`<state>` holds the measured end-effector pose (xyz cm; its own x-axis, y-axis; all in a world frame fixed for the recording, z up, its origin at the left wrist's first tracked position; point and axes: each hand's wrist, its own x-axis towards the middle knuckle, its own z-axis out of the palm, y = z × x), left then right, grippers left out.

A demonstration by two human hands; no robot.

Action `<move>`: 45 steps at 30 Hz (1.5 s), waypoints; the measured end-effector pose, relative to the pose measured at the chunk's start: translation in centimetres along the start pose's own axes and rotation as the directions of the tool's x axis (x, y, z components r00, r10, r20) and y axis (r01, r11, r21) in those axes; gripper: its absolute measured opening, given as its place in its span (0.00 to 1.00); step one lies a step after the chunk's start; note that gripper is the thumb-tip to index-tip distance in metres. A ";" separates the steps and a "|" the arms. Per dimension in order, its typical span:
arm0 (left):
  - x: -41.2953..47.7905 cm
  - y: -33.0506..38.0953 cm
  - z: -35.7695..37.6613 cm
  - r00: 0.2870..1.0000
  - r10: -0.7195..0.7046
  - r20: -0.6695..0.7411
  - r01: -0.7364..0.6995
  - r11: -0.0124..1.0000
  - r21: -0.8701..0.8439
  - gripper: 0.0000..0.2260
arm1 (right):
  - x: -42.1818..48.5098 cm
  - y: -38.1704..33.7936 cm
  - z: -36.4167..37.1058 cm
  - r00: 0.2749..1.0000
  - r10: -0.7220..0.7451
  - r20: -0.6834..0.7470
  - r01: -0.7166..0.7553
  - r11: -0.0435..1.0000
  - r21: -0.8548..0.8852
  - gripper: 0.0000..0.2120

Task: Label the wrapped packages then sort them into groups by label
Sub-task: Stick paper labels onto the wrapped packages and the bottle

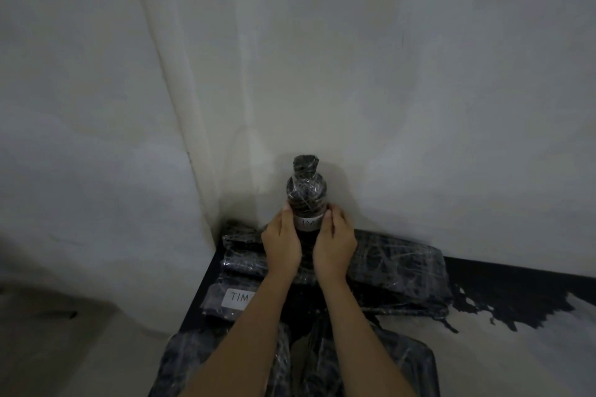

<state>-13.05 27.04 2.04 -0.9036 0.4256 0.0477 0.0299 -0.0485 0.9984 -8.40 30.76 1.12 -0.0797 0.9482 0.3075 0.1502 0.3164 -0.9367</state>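
Note:
A bottle-shaped package (pixel 305 190) wrapped in black film stands upright near the wall, with a white label (pixel 308 223) reading "TIM" on its body. My left hand (pixel 281 245) grips its left side and my right hand (pixel 335 243) grips its right side, thumbs beside the label. A flat wrapped package (pixel 225 303) at the front left carries a white label (pixel 237 298) also reading "TIM". Several more black wrapped packages lie around: a stack at the left (pixel 240 245), a large flat one at the right (pixel 400 274), and others near me (pixel 387 364).
The packages rest on a dark table (pixel 503 284) with worn white patches at the right. A pale wall (pixel 354 74) stands right behind the bottle, and a corner runs down at the left. The floor lies lower left.

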 end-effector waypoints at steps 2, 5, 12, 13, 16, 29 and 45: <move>0.1 -0.2 -0.2 0.998 -0.013 0.067 0.017 0.998 -0.054 0.18 | 0.2 0.1 -0.1 0.994 0.068 0.087 -0.074 0.995 0.066 0.14; 0.1 -0.5 -0.4 0.979 -0.022 0.201 0.061 0.980 -0.191 0.16 | 0.2 0.6 -0.2 0.972 0.129 0.197 -0.163 0.973 0.162 0.15; 0.6 -1.6 -1.2 0.943 0.024 0.332 0.032 0.986 -0.162 0.12 | 0.1 0.8 -0.5 0.935 0.162 0.315 -0.266 0.908 0.324 0.08; 0.8 -1.7 -1.2 0.947 0.031 0.321 0.007 0.993 -0.118 0.11 | 0.2 1.0 -0.3 0.941 0.176 0.290 -0.271 0.903 0.332 0.09; 1.1 -1.7 -1.2 0.937 0.049 0.347 -0.041 0.999 -0.028 0.11 | 0.6 1.4 0.0 0.940 0.213 0.266 -0.297 0.895 0.333 0.15; 1.6 -1.8 -1.4 0.914 0.079 0.398 -0.147 0.979 0.144 0.19 | 0.9 0.4 -0.5 0.909 0.313 0.276 -0.407 0.810 0.422 0.12; -0.2 1.0 -2.2 0.928 -0.115 0.354 -0.171 0.713 0.680 0.35 | -0.2 -2.3 -3.0 0.909 0.382 0.168 -0.392 0.920 0.028 0.15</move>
<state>-13.79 24.88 2.92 -0.6908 0.7205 -0.0599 0.4665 0.5075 0.7244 -5.72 29.91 3.71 -0.1808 0.9777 -0.1066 0.1422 -0.0813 -0.9865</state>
